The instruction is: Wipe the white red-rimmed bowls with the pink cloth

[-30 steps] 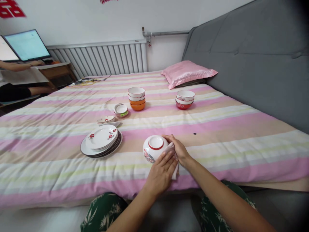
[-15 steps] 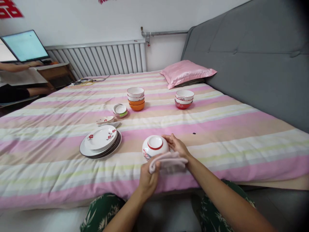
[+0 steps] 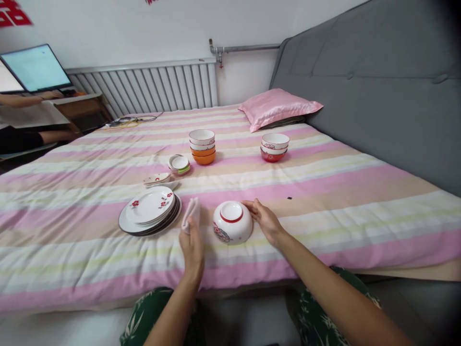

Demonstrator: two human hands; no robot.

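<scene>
One upturned bowl (image 3: 236, 229), lower centre, right hand (image 3: 268, 223) spread against its side, left hand (image 3: 192, 246) pinching cloth (image 3: 192, 211) clear of it; step apparently wiping, next stroke calling for cloth against bowl.

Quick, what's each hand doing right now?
Left hand: closed, holding a folded pale pink cloth.
Right hand: open, touching the side of the upside-down white bowl.

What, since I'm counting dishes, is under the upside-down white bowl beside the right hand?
The striped bedspread shows around the white bowl. The bowl's inside and anything beneath it are covered, so I can't tell.
</scene>
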